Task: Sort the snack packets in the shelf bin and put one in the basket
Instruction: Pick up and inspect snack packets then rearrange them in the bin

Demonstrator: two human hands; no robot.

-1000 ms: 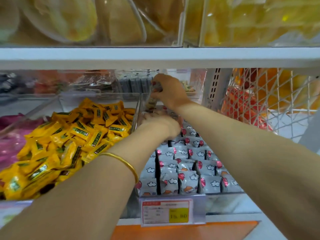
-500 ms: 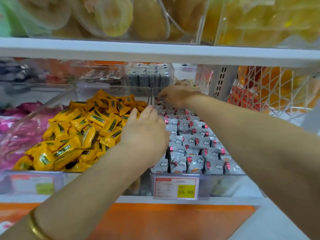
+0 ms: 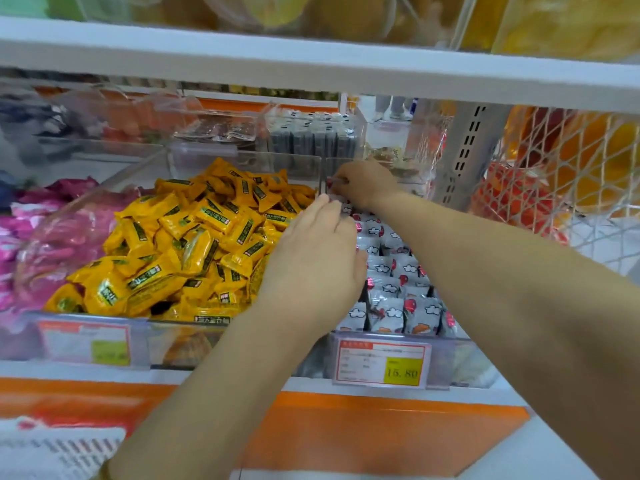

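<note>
1. The left hand point(image 3: 311, 261) lies palm down with its fingers straight and together. They rest on the grey packets point(image 3: 398, 275) along the left wall of the clear bin point(image 3: 457, 341) and grasp nothing.
2. The right hand point(image 3: 367, 183) is at the back of the bin, just beyond the left fingertips. Its fingers are curled and pinch one packet point(image 3: 334, 181) near the back left corner.
3. The other grey packets stand in rows right of the left fingers, running to the bin's front.
4. Left of the left fingers, past the bin wall, is a heap of yellow packets point(image 3: 194, 237).
5. A price tag point(image 3: 381, 363) sits on the bin's front, nearer than both hands.
</note>
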